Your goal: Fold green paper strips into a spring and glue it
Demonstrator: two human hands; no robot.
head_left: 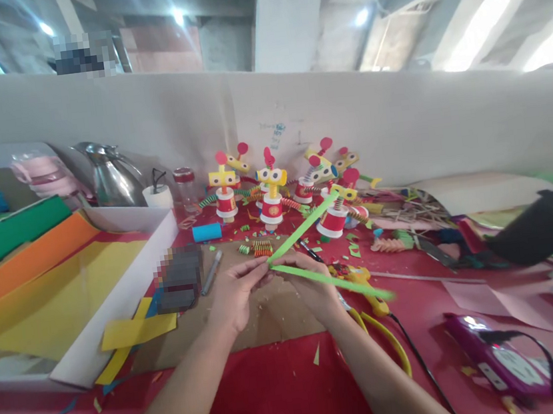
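In the head view, two thin, flat strips of bright green paper are pinched where their ends meet, above a matte brown cardboard sheet, by the left hand and the right hand, with the fingertips of both closed on them. The limp strips could be creased or slid out of line if the pinch were loosened. Yellow-handled scissors and red paper-cup figures with coiled arms are seen nearby

Green strips: the paper you hold is matt and smooth.
Kettle: glossy metal.
Cardboard: you see it matt, rough.
Table: matt red cover.
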